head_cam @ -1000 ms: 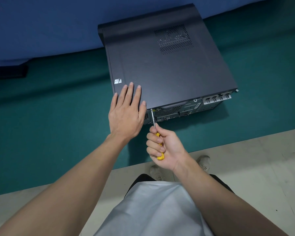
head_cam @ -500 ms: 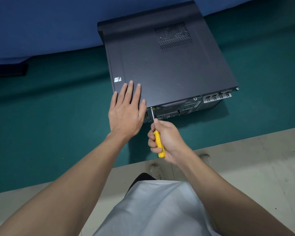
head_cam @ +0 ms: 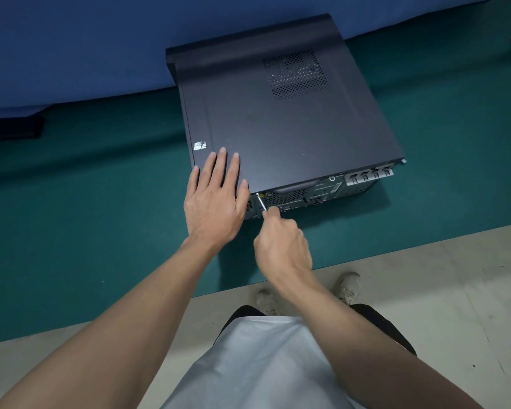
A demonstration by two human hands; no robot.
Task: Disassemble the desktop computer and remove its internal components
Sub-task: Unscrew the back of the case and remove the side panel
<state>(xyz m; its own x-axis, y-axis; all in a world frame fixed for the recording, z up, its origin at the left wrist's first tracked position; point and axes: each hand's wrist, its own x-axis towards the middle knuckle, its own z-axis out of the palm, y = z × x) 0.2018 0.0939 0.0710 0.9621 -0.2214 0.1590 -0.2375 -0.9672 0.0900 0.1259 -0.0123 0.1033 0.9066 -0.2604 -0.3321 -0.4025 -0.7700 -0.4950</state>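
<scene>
Here, at an early stage of the job, a dark grey metal desktop computer case (head_cam: 278,137) lies on its side on a green-covered surface (head_cam: 86,231), its rear panel of ports and silver slot covers (head_cam: 313,193) facing the person. The broad side panel with a perforated vent (head_cam: 295,73) is in place and closed, so no internal part can be seen.

The left grip (head_cam: 216,199), a bare hand, lies flat with straight fingers on the near corner of the panel, just beside a small silver sticker (head_cam: 200,145), apparently steadying the case. The right grip (head_cam: 281,246) is curled round a screwdriver whose handle is hidden inside the fist; only its thin silver metal shaft (head_cam: 261,203) shows, with the tip meeting the rear edge of the case beside the left thumb, probably at a panel screw.

Judging from this, the work is on the first fastener. Whether it is loose cannot be told. Taking off the panel and removing everything inside appears not yet done.
</scene>
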